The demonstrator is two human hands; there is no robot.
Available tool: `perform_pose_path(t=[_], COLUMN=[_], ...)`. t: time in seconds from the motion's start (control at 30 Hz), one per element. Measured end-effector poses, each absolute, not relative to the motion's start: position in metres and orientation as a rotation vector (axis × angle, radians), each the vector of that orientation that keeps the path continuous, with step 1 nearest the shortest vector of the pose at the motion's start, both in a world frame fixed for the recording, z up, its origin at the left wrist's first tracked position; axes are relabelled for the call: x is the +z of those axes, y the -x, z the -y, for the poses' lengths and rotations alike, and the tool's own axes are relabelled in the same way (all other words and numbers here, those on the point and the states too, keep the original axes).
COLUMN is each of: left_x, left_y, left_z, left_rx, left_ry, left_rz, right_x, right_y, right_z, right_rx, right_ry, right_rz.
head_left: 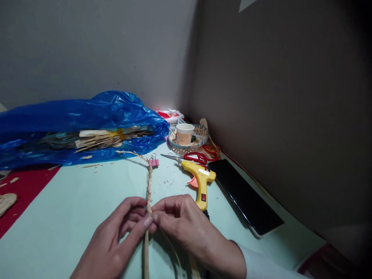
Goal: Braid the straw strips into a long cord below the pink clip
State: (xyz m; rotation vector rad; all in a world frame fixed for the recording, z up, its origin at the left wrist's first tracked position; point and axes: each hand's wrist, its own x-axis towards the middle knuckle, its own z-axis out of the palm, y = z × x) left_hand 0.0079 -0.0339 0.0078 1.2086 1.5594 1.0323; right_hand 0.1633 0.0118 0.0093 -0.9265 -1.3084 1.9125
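Observation:
A braid of pale dried plant strips (149, 186) runs from a pink binder clip (154, 162) toward me. Loose strip ends fan out past the clip. At the braid's near end, my left hand (119, 236) pinches it between thumb and fingers. My right hand (186, 226) is closed at the same spot from the other side, its thumb and forefinger on the strips. A flat unbraided strip (146, 255) hangs down below my left thumb. Thinner strips trail under my right hand, partly hidden by it.
A yellow glue gun (200, 180) lies right of the braid, beside red-handled scissors (194, 157) and a dark-screened tablet (247, 197). Behind them a paper cup (185, 134) sits in a woven tray (203, 133). A blue plastic bag (124, 104) with bundled dry strips (99, 139) lies back left.

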Motion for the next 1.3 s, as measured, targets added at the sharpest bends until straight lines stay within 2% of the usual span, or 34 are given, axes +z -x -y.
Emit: perform_pose_path(t=[0.1, 0.2, 0.5, 0.73, 1.07, 1.3], left_x=[0.006, 0.0, 0.005, 0.007, -0.007, -0.01], left_y=[-0.002, 0.002, 0.007, -0.001, -0.003, -0.005], left_z=[0.021, 0.02, 0.018, 0.023, 0.031, 0.037], left_rx=[0.821, 0.744, 0.702, 0.796, 0.842, 0.841], left_ry=[-0.913, -0.784, -0.965, -0.601, -0.663, -0.622], left_rz=[-1.209, -1.099, -1.176, -1.09, -1.172, -1.229], right_x=[0.007, 0.005, 0.003, -0.004, 0.013, 0.011], right_y=[-0.164, -0.166, -0.167, -0.168, -0.173, -0.172], right_z=[-0.011, -0.009, -0.004, 0.0, 0.0, 0.0], right_rx=[1.861, 1.733, 1.653, 1.614, 1.556, 1.539], right_ry=[0.934, 1.003, 1.108, 1.07, 1.25, 1.203], right_rz=[1.407, 1.598, 1.755, 1.714, 1.902, 1.939])
